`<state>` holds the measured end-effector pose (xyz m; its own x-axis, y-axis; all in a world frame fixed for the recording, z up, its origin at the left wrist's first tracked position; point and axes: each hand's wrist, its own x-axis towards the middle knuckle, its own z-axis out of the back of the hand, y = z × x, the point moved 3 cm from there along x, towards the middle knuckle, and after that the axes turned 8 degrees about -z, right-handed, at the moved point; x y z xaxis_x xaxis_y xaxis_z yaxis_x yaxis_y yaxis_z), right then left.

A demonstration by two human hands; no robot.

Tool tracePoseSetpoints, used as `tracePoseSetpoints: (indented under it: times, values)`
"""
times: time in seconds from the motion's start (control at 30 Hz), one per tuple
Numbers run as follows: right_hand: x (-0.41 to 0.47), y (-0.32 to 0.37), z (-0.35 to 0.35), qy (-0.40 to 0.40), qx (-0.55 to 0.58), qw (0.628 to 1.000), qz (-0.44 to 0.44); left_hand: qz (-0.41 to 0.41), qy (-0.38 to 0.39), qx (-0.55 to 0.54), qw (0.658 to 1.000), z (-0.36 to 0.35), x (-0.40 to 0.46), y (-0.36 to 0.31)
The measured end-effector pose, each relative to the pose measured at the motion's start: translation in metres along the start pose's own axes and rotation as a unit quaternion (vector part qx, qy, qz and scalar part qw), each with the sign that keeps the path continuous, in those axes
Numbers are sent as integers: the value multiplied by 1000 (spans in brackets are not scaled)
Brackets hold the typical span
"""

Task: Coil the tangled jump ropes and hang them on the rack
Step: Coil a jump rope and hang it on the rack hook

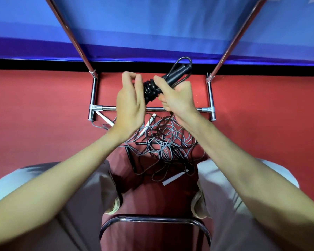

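The person sits over a red carpeted floor (43, 109), both bare forearms reaching toward twelve o'clock. Between the hands, above centre, is a black jump rope (150, 91): its thin glossy cord is wound in tight rings around two ribbed black handles (178, 73) that lie side by side and point toward one o'clock, with one loose loop arching past their tips.

The right hand (178, 98) grips the bundle, fingers curled round the handles and thumb laid along them. The left hand (130, 102) sits just beside the coils at nine o'clock from them, its fingertips (132, 77) drawn together above the wound cord; whether they pinch a strand I cannot tell.

Below the hands, toward six o'clock, a tangled heap of ropes (163, 144) lies on the floor, grey and black cords looped through each other. I count three flat white handles and at least one black one in it.

The chrome tube rack (170, 109) stands behind the heap: one crossbar, two feet, two uprights slanting toward a blue fabric wall (152, 24). At six o'clock curves a chrome chair rim (152, 219).
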<state>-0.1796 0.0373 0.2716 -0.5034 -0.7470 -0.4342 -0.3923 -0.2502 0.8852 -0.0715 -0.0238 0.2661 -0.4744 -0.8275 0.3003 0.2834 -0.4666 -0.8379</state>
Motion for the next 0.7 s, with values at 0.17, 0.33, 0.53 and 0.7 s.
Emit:
tracePoseSetpoints:
  times: [0.17,0.33,0.53,0.7]
  values:
    - [4,-5,-2,-19,-84,992,89,288,72,-218,930,-6,13,2]
    - [4,-9,-7,-27,-70,991,112,228,40,-189,954,-9,9,2]
    - [0,-2,-7,-33,-113,985,130,155,-38,-148,976,-11,22,6]
    - [0,0,-11,-13,-169,982,87,81,-90,-108,987,-4,27,6]
